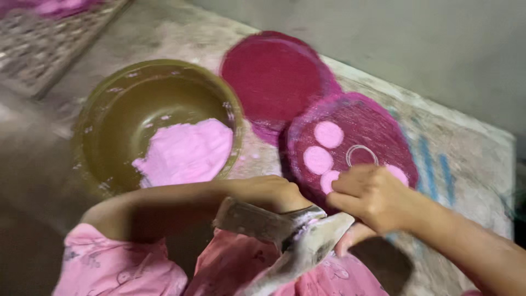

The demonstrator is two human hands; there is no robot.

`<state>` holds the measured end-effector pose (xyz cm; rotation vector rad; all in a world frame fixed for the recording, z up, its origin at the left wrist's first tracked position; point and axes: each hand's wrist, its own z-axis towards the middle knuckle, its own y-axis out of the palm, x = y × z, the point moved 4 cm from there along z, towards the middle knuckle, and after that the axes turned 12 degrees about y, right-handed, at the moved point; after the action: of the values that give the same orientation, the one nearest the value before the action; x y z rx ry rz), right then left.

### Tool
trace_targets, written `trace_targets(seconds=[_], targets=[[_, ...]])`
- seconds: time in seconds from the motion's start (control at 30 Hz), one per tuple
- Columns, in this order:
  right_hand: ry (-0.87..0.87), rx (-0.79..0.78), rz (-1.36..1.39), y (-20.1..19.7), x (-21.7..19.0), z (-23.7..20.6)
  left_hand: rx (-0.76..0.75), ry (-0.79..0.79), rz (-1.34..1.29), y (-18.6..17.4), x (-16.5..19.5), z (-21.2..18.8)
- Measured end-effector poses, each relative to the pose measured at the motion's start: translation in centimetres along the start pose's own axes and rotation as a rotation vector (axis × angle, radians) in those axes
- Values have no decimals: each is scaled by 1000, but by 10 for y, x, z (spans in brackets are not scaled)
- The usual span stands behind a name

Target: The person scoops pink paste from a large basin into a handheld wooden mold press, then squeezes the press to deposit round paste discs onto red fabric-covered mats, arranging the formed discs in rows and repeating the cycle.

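My left hand (271, 193) grips a metal press tool (290, 235) dusted with pink paste, held over my lap. My right hand (370, 197) rests with closed fingers on the near edge of a round magenta mat (378, 123). On that mat lie pale pink discs (329, 134), and a thin pale ring mark (361, 155) sits just beyond my right fingers. A large olive bowl (118, 104) at the left holds pink dough (186, 153). What, if anything, my right fingers pinch is hidden.
A second magenta round mat (274, 77) lies farther back, partly under the first. A woven tray (38, 49) with pink pieces is at the far left. A pale, blue-striped sack cloth (455, 164) covers the floor. My pink clothing (115, 268) fills the bottom.
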<state>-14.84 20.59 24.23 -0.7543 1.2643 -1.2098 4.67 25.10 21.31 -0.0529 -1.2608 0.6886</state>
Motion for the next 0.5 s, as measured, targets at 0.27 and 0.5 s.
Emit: trace_targets(seconds=[0.27, 0.5], targets=[[57, -486, 793, 57, -29, 80, 184, -196, 16, -9, 36, -133], [-132, -195, 218, 54, 11, 141, 580, -396, -257, -16, 26, -297]])
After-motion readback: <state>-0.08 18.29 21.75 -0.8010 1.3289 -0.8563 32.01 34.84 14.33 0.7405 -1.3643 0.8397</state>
